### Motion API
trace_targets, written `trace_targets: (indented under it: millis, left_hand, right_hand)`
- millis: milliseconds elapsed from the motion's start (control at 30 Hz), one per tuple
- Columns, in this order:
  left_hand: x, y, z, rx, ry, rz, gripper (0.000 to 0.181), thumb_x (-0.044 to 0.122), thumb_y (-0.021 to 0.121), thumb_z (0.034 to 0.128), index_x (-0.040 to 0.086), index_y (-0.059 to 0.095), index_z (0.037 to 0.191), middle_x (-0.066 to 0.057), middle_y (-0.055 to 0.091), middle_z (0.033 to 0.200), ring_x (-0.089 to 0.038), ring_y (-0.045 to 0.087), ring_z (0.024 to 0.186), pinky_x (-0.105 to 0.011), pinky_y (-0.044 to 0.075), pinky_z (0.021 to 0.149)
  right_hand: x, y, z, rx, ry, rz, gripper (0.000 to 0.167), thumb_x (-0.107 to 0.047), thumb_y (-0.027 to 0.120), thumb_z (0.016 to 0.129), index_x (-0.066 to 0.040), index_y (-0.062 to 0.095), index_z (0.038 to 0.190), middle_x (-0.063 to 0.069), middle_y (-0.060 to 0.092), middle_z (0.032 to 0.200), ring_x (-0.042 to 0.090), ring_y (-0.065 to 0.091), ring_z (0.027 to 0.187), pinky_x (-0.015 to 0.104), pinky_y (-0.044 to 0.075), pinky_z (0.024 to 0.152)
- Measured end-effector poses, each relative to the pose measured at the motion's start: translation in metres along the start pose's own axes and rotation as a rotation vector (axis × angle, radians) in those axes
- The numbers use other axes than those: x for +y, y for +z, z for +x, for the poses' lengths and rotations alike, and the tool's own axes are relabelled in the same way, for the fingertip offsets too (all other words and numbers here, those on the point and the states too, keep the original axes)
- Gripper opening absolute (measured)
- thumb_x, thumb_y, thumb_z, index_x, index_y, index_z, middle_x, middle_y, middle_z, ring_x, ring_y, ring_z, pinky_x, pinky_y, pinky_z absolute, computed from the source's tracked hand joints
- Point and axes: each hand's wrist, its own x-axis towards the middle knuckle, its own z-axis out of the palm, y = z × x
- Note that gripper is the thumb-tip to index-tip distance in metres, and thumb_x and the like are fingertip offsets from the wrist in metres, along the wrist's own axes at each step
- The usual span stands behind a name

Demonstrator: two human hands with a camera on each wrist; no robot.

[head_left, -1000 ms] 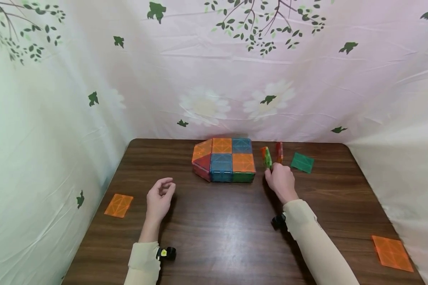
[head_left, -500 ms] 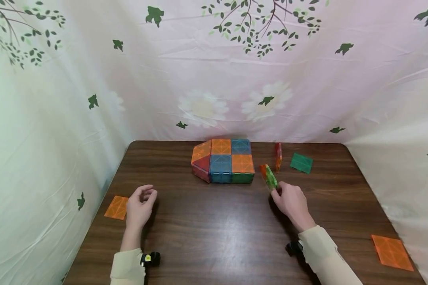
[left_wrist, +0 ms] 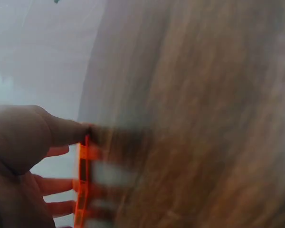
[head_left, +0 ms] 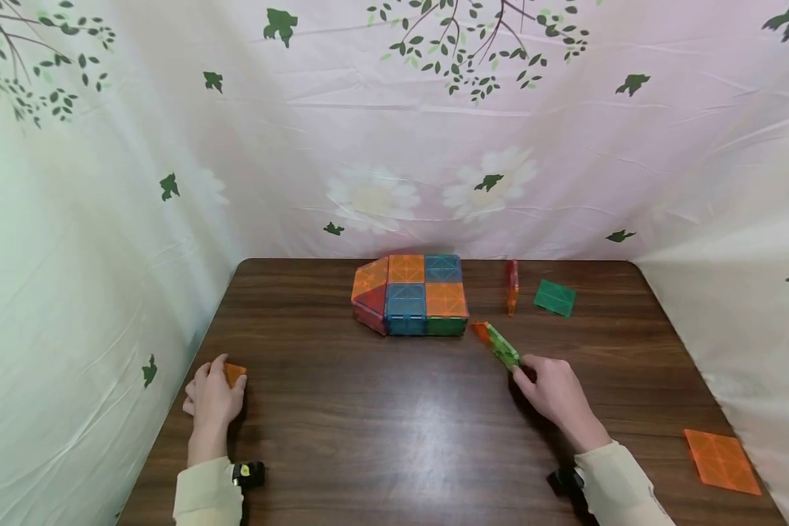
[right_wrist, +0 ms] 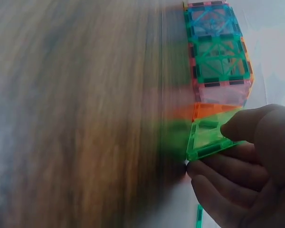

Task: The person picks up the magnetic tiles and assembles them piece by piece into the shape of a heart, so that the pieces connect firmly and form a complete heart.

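Note:
My left hand (head_left: 213, 400) is at the table's left side with an orange square magnetic tile (head_left: 234, 373), mostly covered by the hand in the head view. The left wrist view has the thumb and fingers pinching that orange tile (left_wrist: 81, 180) at its edges, close to the tabletop. With thumb and fingers, my right hand (head_left: 557, 391) pinches a green triangular magnetic tile (head_left: 502, 346); an orange tile (head_left: 480, 331) adjoins its far end. Up close, the green tile (right_wrist: 211, 135) stands on edge. A closed block of magnetic tiles (head_left: 408, 296), pointed at its left, sits at the back.
Behind the right hand, a red and orange tile piece (head_left: 513, 287) stands on edge. A green tile (head_left: 555, 297) lies flat beside it. Another orange square tile (head_left: 722, 462) lies by the right edge of the wooden table (head_left: 381, 438). A printed curtain (head_left: 381, 131) surrounds the table.
My left hand has moved left and taken hold of the orange tile. My right hand has drawn the green and orange tiles toward me and rightward, away from the standing red piece.

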Motion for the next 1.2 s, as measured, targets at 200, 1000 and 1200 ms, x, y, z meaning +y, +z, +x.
trace_targets:
  millis: [200, 1000, 1200]
  left_hand:
    - [-0.001, -0.002, -0.001, -0.03, 0.041, -0.01, 0.066, 0.016, 0.073, 0.0988, 0.005, 0.041, 0.155, -0.035, 0.03, 0.156, -0.064, 0.028, 0.131, -0.078, 0.021, 0.095]
    - [0.036, 0.018, -0.009, -0.013, 0.305, -0.092, 0.074, 0.013, 0.094, 0.078, -0.005, 0.059, 0.141, -0.031, 0.057, 0.129, -0.046, 0.051, 0.118, -0.062, 0.041, 0.1]
    - [0.063, 0.036, -0.015, 0.094, 0.472, -0.16, 0.048, 0.005, 0.092, 0.0793, 0.001, 0.073, 0.123, -0.021, 0.065, 0.116, -0.038, 0.063, 0.103, -0.056, 0.053, 0.089]
  right_hand:
    - [0.006, -0.001, -0.003, -0.029, -0.009, 0.038, 0.025, -0.012, 0.076, 0.094, -0.007, 0.073, 0.118, 0.001, 0.073, 0.081, 0.015, 0.065, 0.068, 0.041, 0.055, 0.061]
    - [0.021, -0.003, -0.004, -0.104, -0.047, 0.096, 0.015, -0.005, 0.075, 0.093, -0.009, 0.077, 0.108, 0.005, 0.074, 0.097, 0.017, 0.066, 0.079, 0.04, 0.054, 0.067]
    - [0.02, 0.001, -0.003, -0.14, -0.089, 0.106, 0.015, -0.007, 0.075, 0.093, -0.009, 0.077, 0.108, 0.007, 0.075, 0.103, 0.025, 0.072, 0.092, 0.05, 0.059, 0.078]
